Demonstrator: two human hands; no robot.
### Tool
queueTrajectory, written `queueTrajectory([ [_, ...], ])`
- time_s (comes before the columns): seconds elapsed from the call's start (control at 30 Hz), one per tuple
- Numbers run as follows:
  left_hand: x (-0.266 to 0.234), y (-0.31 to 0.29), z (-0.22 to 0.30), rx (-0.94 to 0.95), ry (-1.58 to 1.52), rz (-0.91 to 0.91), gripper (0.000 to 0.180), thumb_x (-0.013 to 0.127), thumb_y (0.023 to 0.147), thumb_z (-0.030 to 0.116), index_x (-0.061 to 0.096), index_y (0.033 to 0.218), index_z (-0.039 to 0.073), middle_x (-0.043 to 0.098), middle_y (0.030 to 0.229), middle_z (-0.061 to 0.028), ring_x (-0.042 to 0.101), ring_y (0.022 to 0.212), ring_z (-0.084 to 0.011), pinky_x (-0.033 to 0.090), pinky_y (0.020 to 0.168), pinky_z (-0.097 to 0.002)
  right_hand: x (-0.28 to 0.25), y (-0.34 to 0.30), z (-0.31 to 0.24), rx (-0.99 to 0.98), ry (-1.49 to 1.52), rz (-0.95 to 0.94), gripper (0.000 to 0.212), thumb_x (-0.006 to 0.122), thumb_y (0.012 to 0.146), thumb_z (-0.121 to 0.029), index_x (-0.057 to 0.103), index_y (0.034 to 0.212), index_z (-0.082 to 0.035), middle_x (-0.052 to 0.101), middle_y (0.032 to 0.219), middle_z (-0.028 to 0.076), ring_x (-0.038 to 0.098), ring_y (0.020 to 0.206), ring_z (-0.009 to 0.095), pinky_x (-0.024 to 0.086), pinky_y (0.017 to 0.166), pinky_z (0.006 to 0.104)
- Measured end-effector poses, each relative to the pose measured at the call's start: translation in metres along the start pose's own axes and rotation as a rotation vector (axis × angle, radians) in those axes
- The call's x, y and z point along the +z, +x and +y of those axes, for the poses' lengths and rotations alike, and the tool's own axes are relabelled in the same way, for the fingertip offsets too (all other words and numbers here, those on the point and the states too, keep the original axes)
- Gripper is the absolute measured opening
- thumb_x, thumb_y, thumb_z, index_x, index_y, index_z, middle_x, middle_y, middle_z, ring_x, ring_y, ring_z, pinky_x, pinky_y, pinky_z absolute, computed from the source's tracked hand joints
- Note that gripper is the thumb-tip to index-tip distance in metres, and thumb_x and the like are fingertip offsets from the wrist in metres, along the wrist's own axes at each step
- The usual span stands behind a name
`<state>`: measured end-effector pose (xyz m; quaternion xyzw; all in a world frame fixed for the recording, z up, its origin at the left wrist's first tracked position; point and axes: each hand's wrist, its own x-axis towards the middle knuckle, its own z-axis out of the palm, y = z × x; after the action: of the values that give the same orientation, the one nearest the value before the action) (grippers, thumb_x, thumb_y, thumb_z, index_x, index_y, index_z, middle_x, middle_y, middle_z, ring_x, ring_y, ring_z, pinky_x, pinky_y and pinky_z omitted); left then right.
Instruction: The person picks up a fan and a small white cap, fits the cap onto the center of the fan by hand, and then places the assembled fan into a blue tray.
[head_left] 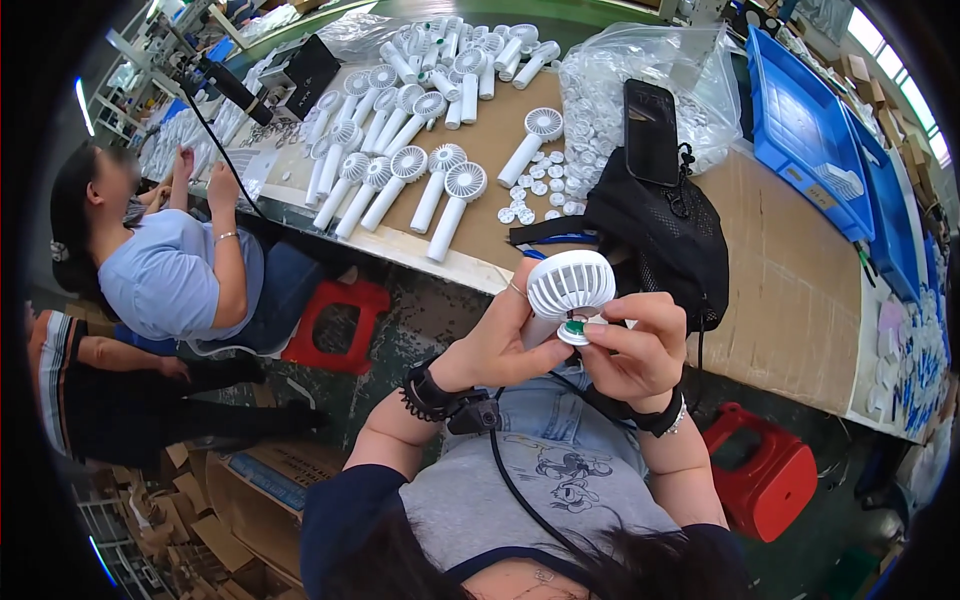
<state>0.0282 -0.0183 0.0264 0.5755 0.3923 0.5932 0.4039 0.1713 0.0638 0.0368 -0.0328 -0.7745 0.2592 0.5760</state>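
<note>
My left hand (497, 342) is closed around a white handheld fan (571, 284), its slatted round head tilted up toward me. Between the fingertips of my right hand (642, 348) is a small round white piece with a green part (574, 331), right at the underside of the fan head. Whether that piece is joined to the fan I cannot tell. Just beyond my hands, a black mesh bag (655, 235) lies on the table with a dark phone (650, 132) on top. Loose white discs (540, 186) are scattered left of the bag.
Many white handheld fans (408, 165) lie in rows on the cardboard-covered table (790, 290). A clear plastic bag of white parts (640, 60) and blue trays (805, 125) stand farther right. Red stools (765, 475) flank me. A co-worker (185, 255) sits at the left.
</note>
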Motion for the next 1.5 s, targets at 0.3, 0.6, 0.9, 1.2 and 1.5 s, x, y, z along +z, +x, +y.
queueTrajectory([
  [0.3,0.000,0.004,0.000,-0.038,0.032,0.010,0.059,0.063,0.078,0.017,0.028,0.123,0.002,0.044,0.113,-0.0077,0.043,0.105,-0.0137,0.034,0.090,-0.0289,-0.001,-0.003,0.005,-0.045,0.024,-0.025,0.037,0.073,0.058,0.002,0.063,0.092,-0.011,0.053,0.091,0.004,0.053,0.074,0.018,0.043,0.060,0.0259],
  [0.6,0.002,0.003,0.004,0.016,0.080,-0.001,0.058,0.065,0.076,0.016,0.030,0.120,0.004,0.045,0.111,-0.0072,0.042,0.102,-0.0126,0.035,0.088,-0.0288,-0.008,-0.005,0.007,-0.156,-0.008,-0.091,0.037,0.073,0.059,-0.001,0.063,0.093,-0.011,0.052,0.092,0.004,0.053,0.072,0.018,0.044,0.060,0.0262],
  [0.9,0.003,0.001,0.005,-0.039,-0.023,0.008,0.059,0.066,0.075,0.016,0.030,0.120,0.004,0.044,0.111,-0.0071,0.041,0.103,-0.0121,0.034,0.088,-0.0285,-0.003,-0.004,0.011,-0.114,0.012,-0.043,0.037,0.075,0.056,-0.003,0.064,0.090,-0.013,0.051,0.092,0.004,0.052,0.076,0.018,0.043,0.062,0.0268],
  [1.2,0.002,0.003,0.003,-0.031,0.029,0.015,0.055,0.063,0.079,0.018,0.030,0.120,0.002,0.044,0.111,-0.0068,0.042,0.102,-0.0115,0.035,0.088,-0.0272,0.000,-0.007,0.015,0.033,0.081,0.012,0.037,0.074,0.055,0.000,0.065,0.088,-0.015,0.050,0.094,0.005,0.049,0.078,0.018,0.039,0.064,0.0260],
  [1.5,0.004,0.001,-0.004,-0.039,-0.022,0.064,0.048,0.058,0.083,0.020,0.033,0.119,0.001,0.048,0.108,-0.0076,0.045,0.100,-0.0115,0.036,0.086,-0.0269,0.003,-0.008,0.009,0.188,0.116,0.054,0.031,0.072,0.058,0.001,0.065,0.085,-0.012,0.048,0.095,0.008,0.046,0.082,0.018,0.037,0.068,0.0257],
])
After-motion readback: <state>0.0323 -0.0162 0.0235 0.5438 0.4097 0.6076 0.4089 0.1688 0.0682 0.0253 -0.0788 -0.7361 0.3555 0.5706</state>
